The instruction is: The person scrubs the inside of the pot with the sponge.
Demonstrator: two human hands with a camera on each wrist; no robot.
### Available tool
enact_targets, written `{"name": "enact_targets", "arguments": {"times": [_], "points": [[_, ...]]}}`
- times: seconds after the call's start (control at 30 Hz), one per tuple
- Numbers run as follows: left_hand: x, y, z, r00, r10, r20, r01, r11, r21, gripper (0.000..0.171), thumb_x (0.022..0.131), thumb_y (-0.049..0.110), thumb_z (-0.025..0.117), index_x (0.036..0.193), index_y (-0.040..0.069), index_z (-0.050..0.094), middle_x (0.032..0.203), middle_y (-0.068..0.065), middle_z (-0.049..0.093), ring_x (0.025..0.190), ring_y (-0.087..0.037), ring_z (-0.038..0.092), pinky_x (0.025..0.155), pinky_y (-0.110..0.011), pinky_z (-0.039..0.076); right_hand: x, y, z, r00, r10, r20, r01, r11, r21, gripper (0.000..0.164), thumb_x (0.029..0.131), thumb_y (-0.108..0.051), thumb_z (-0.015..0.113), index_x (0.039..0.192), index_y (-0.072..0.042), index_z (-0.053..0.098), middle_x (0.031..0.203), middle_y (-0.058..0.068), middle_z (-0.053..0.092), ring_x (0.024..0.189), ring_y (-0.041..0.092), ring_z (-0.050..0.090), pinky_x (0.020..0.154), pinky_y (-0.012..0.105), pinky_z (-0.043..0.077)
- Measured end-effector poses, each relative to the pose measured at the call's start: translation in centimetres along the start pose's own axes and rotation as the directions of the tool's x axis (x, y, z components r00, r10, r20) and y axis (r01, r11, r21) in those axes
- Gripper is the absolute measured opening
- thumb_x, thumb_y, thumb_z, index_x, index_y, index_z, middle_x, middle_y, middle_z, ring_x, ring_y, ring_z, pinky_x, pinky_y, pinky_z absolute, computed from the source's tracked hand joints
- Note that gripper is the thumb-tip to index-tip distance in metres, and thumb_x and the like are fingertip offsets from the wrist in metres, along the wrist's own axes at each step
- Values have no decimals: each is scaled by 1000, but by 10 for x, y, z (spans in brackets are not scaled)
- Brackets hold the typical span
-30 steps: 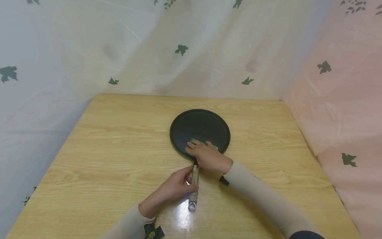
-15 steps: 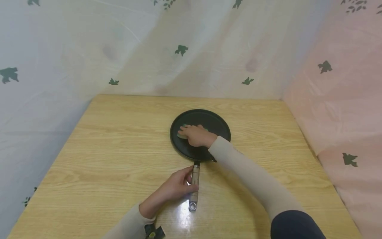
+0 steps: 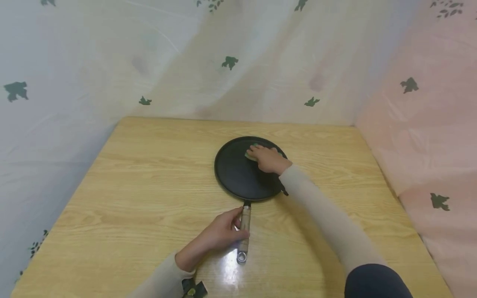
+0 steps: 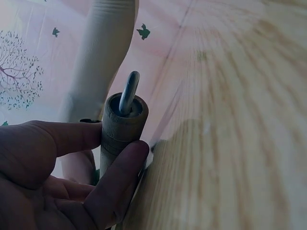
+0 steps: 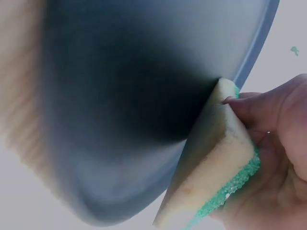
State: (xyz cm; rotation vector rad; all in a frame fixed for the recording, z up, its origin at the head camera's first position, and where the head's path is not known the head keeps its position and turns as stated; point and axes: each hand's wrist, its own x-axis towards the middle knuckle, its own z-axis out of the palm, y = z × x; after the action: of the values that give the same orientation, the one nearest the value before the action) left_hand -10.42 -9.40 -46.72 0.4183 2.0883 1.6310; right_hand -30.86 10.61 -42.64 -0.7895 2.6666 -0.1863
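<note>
A flat black frying pan (image 3: 240, 176) lies on the wooden table, its handle (image 3: 244, 223) pointing toward me. My left hand (image 3: 223, 230) pinches the wood-coloured handle between thumb and fingers, close to the metal hanging loop (image 4: 128, 91) at its end. Over the far right part of the pan, my right hand (image 3: 271, 160) grips a sponge (image 5: 211, 167) with a pale yellow body and a green scouring side. The yellow side faces the pan's cooking surface (image 5: 120, 96), and the thumb curls over one edge of the sponge. From above, the hand covers most of the sponge.
The wooden table (image 3: 149, 174) stretches out on both sides of the pan. Behind it hangs pale cloth (image 3: 179, 62) with green bird shapes, and a pinkish cloth (image 3: 421, 136) borders the right side.
My right hand has moved with the sponge from the pan's near edge, up across its middle, then right to its far right part. The left hand stays on the handle.
</note>
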Motion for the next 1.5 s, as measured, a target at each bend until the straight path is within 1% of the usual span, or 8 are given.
{"name": "enact_targets", "arguments": {"times": [0.2,0.37,0.43,0.6,0.8,1.07,1.33,1.5], "points": [[0,0,1,1000,14,-10,-13,998,62,79,88,4,78,155,-12,39,86,-5,63,64,-9,57,56,-22,51,-30,15,5,1000,2,-21,-2,1000,-6,57,104,6,47,160,-4,43,168,21,31,157,41,25,117,77,24],[-1,1,0,1000,4,-2,-4,1000,11,81,89,3,77,156,-13,35,87,-7,64,61,-11,60,55,-25,56,-53,16,14,997,-6,-76,6,1000,5,52,105,5,47,157,-3,48,165,23,36,154,42,31,112,80,29],[-1,1,0,1000,2,1,-2,1000,2,81,90,3,76,157,-13,34,87,-8,64,60,-11,61,54,-25,57,-61,14,19,996,-15,-93,17,1000,16,51,105,5,49,156,-2,49,164,23,37,154,43,32,110,81,31],[-1,0,-1,1000,21,-14,-20,998,59,80,89,6,77,155,-14,36,87,-6,64,65,-9,57,57,-22,51,-77,6,30,991,-56,-123,61,998,32,51,105,4,50,156,-2,49,164,23,36,154,43,31,111,80,31],[-1,-1,-2,1000,28,-8,-28,998,58,81,90,7,78,155,-16,35,88,-6,64,66,-8,56,57,-21,50,-86,-12,39,985,-104,-136,109,994,28,49,106,3,51,154,-4,52,163,22,38,153,41,33,113,76,33],[1,0,-2,1000,12,10,-12,999,36,80,91,7,76,157,-13,35,88,-5,64,63,-9,56,55,-20,49,-73,-37,41,969,-206,-140,212,977,30,49,106,4,51,154,-3,53,163,20,40,153,37,36,113,76,33],[1,0,-2,1000,12,16,-12,1000,17,79,92,5,75,157,-12,35,87,-7,65,62,-10,60,55,-22,54,-38,-52,28,964,-263,-44,261,964,-44,48,108,-2,51,157,-6,50,166,18,37,155,36,31,116,70,35],[0,0,-1,1000,16,10,-17,1000,15,78,92,5,75,157,-12,36,88,-7,65,61,-10,60,55,-23,55,-11,-45,20,959,-281,-35,282,958,46,52,105,2,55,156,-7,49,166,17,36,156,35,30,121,62,31]]}}
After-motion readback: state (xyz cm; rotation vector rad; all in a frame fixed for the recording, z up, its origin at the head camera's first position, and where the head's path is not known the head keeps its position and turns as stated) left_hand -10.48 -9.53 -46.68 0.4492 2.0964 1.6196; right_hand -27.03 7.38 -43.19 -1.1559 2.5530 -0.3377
